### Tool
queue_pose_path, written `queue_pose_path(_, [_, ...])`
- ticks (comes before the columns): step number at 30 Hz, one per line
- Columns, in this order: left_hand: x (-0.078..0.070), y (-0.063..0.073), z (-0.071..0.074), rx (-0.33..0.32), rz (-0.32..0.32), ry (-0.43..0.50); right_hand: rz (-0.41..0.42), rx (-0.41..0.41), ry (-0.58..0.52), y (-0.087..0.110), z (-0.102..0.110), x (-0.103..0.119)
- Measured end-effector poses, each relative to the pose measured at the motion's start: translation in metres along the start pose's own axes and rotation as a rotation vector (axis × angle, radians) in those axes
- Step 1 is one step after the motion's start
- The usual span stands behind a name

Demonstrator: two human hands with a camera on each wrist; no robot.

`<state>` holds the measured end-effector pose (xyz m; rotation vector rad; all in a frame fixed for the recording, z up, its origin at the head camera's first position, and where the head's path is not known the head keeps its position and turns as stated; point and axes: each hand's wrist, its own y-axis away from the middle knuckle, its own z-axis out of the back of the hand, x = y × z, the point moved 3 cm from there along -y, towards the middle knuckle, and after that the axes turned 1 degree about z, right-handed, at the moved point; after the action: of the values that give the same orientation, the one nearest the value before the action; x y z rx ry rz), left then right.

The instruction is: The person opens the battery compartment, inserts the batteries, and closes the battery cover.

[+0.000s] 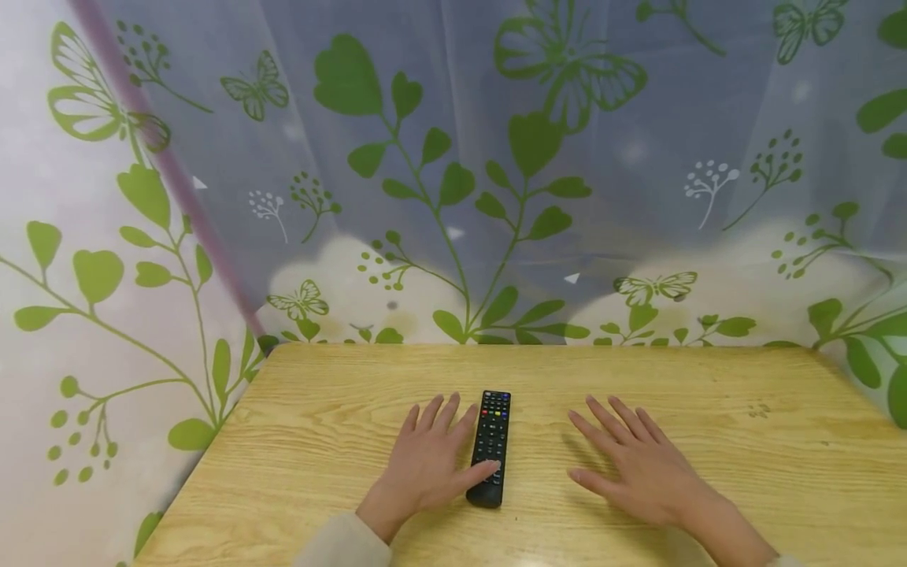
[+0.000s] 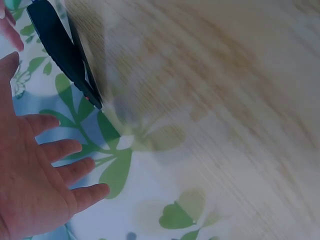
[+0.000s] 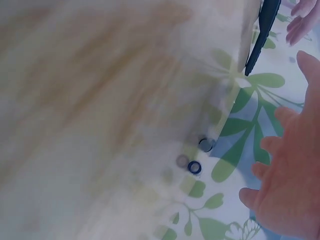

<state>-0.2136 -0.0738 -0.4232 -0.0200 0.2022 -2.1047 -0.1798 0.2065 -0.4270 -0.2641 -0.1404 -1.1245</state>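
A black remote control with rows of buttons and a few coloured keys lies lengthwise on the wooden table. My left hand is just left of it, palm down with fingers spread. In the head view its thumb overlaps the lower buttons; I cannot tell whether it touches them. The left wrist view shows the palm of the left hand with nothing in it, beside the remote. To the right of the remote, apart from it, my right hand is spread palm down, holding nothing.
The table meets a hanging cloth printed with leaves and butterflies at its back edge. More printed cloth hangs along the left side. Small round things show near the right hand; faint marks lie on the right tabletop.
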Motion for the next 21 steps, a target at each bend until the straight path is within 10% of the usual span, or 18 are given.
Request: queue_pose_path(21, [-0.01,-0.034,-0.012,0.096,0.18,0.188,0.033,0.043,0.031,-0.029,-0.01,0.014])
